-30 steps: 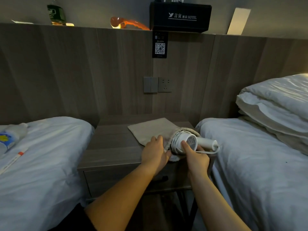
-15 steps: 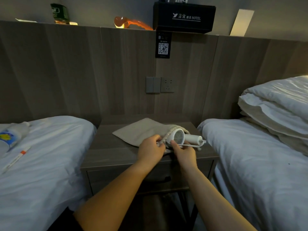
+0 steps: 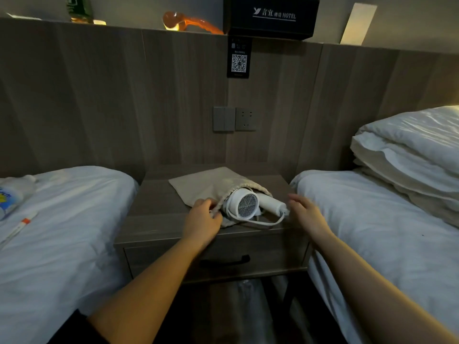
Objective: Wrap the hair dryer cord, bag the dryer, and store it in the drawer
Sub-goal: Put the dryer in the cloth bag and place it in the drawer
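I see the hair dryer [image 3: 244,206] half bagged.
Left grip [image 3: 202,219] pinches the bag [image 3: 206,186] mouth; right grip [image 3: 306,213] spread beside the handle.

Cannot see the front of the hair dryer [image 3: 244,203], tucked inside the bag [image 3: 206,184]. Cannot see the fingertips of the left hand [image 3: 202,220], curled at the bag's mouth. Cannot read the tiny words on the sign [image 3: 239,58] or see the whole bottle [image 3: 10,194] at the left edge.

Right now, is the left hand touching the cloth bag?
Touching. The head view shows the left hand pinching the mouth of the cloth bag beside the hair dryer.
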A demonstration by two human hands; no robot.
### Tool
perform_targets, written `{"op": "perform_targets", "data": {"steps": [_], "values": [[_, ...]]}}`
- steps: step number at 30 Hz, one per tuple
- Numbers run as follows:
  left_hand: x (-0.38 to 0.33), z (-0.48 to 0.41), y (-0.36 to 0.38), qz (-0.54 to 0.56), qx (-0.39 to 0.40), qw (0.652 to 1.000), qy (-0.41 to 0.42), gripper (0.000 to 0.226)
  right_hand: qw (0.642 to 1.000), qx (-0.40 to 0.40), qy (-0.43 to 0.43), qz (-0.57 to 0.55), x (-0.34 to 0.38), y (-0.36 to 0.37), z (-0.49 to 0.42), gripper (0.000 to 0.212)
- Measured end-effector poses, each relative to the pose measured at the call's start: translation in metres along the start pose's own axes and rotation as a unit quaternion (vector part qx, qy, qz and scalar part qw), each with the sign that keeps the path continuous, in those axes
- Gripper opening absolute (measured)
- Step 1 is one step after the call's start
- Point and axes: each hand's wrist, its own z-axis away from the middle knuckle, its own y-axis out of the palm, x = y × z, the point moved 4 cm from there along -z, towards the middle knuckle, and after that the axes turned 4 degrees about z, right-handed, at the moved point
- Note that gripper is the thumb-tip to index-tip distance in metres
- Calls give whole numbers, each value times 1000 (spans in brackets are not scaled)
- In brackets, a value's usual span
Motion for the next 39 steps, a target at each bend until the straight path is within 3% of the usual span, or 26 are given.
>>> {"op": "perform_targets", "data": {"steps": [4,6,9,14,24,28,32,39], "values": [[-11,8,6,-56,34,993,98,82,968,155,78,-180,-4,32,-23,45],[-17,6,11,-158,42,976,146,99,939,193,104,-265,-3,41,-23,44],[-25,-2,17,-213,73,960,167,111,934,213,90,-272,0,41,-17,40],[-35,-10,17,-217,143,946,196,111,927,245,69,-274,-2,36,-4,40],[-28,-7,8,-170,110,949,241,90,961,195,45,-192,-9,23,-6,32],[-25,-10,7,-155,118,951,241,95,974,191,47,-113,-5,20,-12,58],[-23,-15,4,-166,145,947,234,100,980,178,42,-78,4,21,-17,35],[-27,-16,-2,-233,146,928,252,98,986,164,8,21,11,26,-24,24]]}}
